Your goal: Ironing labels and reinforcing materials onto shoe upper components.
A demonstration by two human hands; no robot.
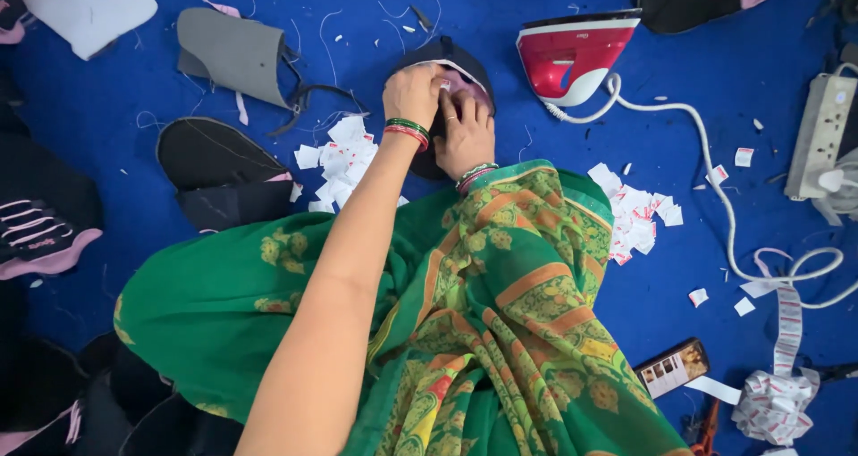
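Your left hand (413, 94) pinches a small white label (443, 84) on the black shoe piece (447, 58); your right hand (465, 134) presses flat beside it.

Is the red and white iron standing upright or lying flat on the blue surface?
Upright. The iron rests on its rear end, its flat soleplate lifted off the blue surface, and its white cord trails away.

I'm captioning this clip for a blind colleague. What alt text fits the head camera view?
Both hands press a small white label onto a dark cap piece on a blue floor: left hand pinching it, right hand flat. A red and white iron and two piles of labels lie nearby.
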